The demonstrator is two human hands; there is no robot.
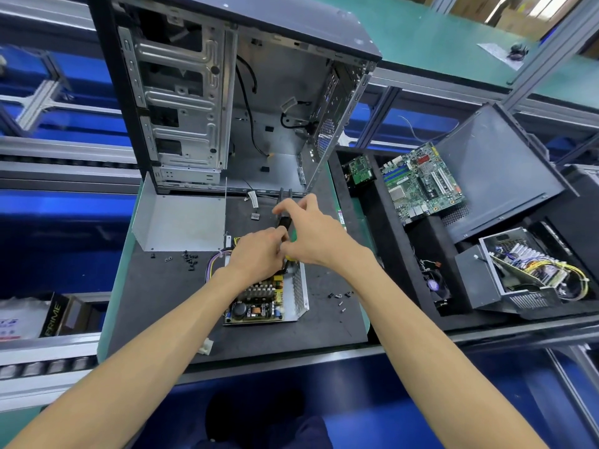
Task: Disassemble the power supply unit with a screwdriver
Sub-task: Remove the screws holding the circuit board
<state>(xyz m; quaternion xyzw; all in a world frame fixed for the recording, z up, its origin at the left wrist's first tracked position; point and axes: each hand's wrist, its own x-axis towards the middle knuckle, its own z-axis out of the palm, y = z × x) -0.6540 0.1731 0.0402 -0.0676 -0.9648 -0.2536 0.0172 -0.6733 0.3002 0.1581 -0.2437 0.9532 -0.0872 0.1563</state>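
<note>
Head view: power supply unit (269, 299) lay near the middle of the dark surface (162, 303), its lid off and its circuit board, heatsink fins and coils bare. Both hands met at its far end. The left hand (259, 254) rested there with fingers curled, though what they pinched was hidden. The right hand (311, 234) had fingers wrapped round the screwdriver (285, 222), a black and green handle held between the two hands.

By judgement the unit would feel moderately heavy and stiff, its perforated sheet-metal wall (299, 286) rigid but sharp at the edges. The board looked fragile, so the safe hold would be the outer metal shell, never the components or the loose yellow and purple wires (215, 260).

Counted: one open unit on the surface, one screwdriver, one bent metal cover (178, 222) lying to the left, one emptied computer case (233, 102) standing behind. Loose screws lay in two clusters, one far left (189, 259), one right (340, 298); they were too small to number surely. In the black tray (405, 286) on the right sat one large motherboard (421, 183), one smaller board (359, 170) and one further power supply (531, 273).
</note>
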